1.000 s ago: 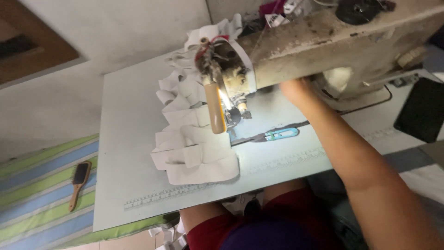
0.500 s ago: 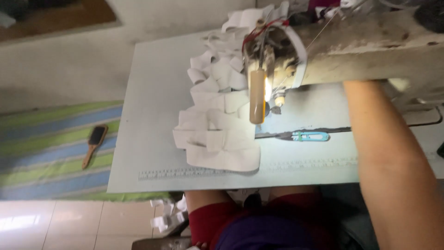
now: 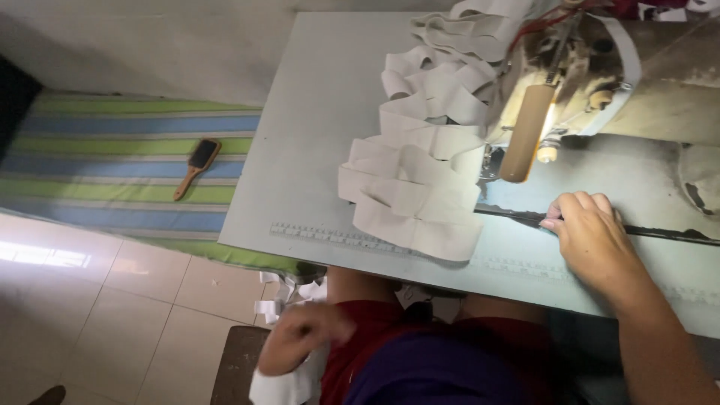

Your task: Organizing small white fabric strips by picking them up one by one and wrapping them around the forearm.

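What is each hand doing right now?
Left hand: blurred, below the table by white fabric; grip cannot be told.
Right hand: fingers curled on the dark tool.

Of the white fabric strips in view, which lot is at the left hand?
The blurred white scraps below the table edge, by the person's lap, touch the left hand. The folded strip pile lies on the table beside the sewing machine, apart from both hands.

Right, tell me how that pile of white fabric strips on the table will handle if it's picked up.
The white fabric strips look floppy: they lie folded and looped over one another. Probably light, being thin and flat. Lifting one end would likely drag the joined chain along, since it trails toward the sewing machine.
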